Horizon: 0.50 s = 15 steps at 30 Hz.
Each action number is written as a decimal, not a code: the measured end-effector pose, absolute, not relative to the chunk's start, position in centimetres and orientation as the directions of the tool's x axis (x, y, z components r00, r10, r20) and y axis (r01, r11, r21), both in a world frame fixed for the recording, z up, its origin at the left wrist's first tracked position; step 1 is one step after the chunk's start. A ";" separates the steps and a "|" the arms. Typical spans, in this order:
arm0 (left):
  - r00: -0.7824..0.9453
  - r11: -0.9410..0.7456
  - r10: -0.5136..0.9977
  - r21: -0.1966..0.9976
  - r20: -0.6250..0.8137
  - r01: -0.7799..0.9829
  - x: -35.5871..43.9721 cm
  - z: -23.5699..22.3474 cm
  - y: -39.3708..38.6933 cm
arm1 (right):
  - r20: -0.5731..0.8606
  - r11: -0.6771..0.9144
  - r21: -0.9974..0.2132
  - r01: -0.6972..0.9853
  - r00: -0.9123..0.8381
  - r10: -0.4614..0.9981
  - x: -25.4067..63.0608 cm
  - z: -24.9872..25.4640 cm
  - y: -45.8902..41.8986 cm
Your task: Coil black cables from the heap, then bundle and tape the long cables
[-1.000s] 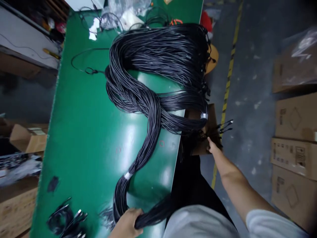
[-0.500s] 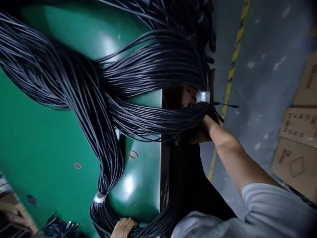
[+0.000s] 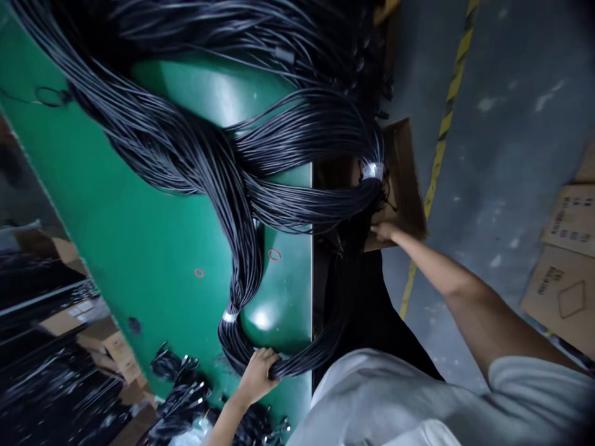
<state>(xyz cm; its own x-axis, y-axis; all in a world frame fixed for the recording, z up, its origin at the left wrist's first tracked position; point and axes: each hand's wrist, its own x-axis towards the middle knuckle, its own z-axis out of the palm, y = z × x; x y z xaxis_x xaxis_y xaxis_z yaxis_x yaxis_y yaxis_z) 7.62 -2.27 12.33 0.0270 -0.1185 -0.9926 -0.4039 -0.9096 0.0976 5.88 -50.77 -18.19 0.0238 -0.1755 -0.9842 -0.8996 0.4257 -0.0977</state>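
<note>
A very thick bundle of long black cables snakes across the green table, tied with white bands near both ends. My left hand is closed round the bundle's near end at the table's front edge. My right hand reaches out past the table's right edge to the far cable ends, just under the white band. Its fingers are hidden among the cable ends and a cardboard box on the floor.
Two small red rubber bands lie on the table. A heap of short cables with plugs sits at the front left. Cardboard boxes stand on the floor at right beyond a yellow-black floor line.
The camera has swung and come closer to the table. My right hand has stayed at the far cable ends by the box, and my left hand keeps its grip on the near end.
</note>
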 end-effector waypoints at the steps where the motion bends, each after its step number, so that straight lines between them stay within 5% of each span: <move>1: -0.002 -0.908 -0.131 0.121 -0.991 -0.400 7.9 12.4 -2.9 | -0.998 0.416 -0.013 -0.909 -0.016 -0.066 4.0 -16.5 -48.5; 4: -0.182 -0.941 -0.122 0.172 -0.976 -0.291 9.4 13.1 -5.8 | -0.972 0.395 0.167 -0.904 -0.083 0.220 -0.7 -11.0 -40.8; 7: -0.301 -0.975 -0.143 0.187 -0.943 -0.120 12.2 15.1 -9.5 | -0.950 0.462 0.161 -0.872 -0.011 0.311 -2.6 -6.8 -35.0; 9: -0.281 -0.973 -0.206 0.227 -0.937 -0.047 14.3 17.0 -11.9 | -0.964 0.529 0.078 -0.845 0.072 0.257 -2.0 -5.6 -34.2; 15: 0.213 -0.923 -0.382 0.364 -0.899 -0.121 17.6 18.3 -16.4 | -0.942 0.562 -0.324 -0.761 0.318 -0.112 4.6 -7.4 -43.5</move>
<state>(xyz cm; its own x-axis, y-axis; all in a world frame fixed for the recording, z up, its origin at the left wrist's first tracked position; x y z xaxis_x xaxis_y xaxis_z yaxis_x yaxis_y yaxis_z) 17.57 -16.39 18.28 0.2134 -0.3824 -0.8990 -0.1209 -0.9235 0.3641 4.57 -43.54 -7.43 0.3178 -0.1117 -0.9416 -0.7612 0.5621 -0.3235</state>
